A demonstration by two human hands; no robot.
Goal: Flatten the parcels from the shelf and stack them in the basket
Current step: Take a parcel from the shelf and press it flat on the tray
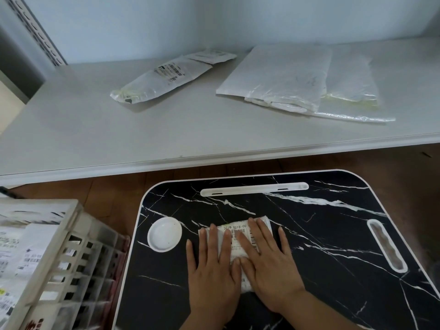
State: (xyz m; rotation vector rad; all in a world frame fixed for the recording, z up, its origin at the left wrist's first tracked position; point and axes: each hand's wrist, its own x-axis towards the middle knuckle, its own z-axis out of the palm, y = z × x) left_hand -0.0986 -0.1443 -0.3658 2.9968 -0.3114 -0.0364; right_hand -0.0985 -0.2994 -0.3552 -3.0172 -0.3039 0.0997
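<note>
The fingers of the left hand (pixel 212 265) are straight and spread, lying flat on the left half of the small white parcel (pixel 234 244), and the fingers of the right hand (pixel 266 265) are also straight and flat on its right half; neither hand is grasping anything, both only press down with open palms. The two hands are side by side and the thumbs seem to touch near the middle of the parcel. The parcel lies on the black lap table (pixel 333 234), a little left of its centre. To do this step well, I think the pressure should go from the middle outward to the edges, so that air inside can leave and the soft film does not make new folds; the hands should slide slowly, because the marble-pattern surface looks smooth and the parcel may slip on it. The parcel is a thin plastic mailer, a bit puffy, with a printed paper label and barcode on top. The table has rounded corners, a white rim, a round white cup recess (pixel 164 234) at the left, and a long slot (pixel 254 188) at the far side. On the left stands the basket (pixel 59 246), pale plastic with a lattice wall, already holding some labelled parcels. Further away, on the grey matte shelf (pixel 119 134), wait a long wrinkled parcel (pixel 164 78) and a wider pile of glossy bags (pixel 300 79).
</note>
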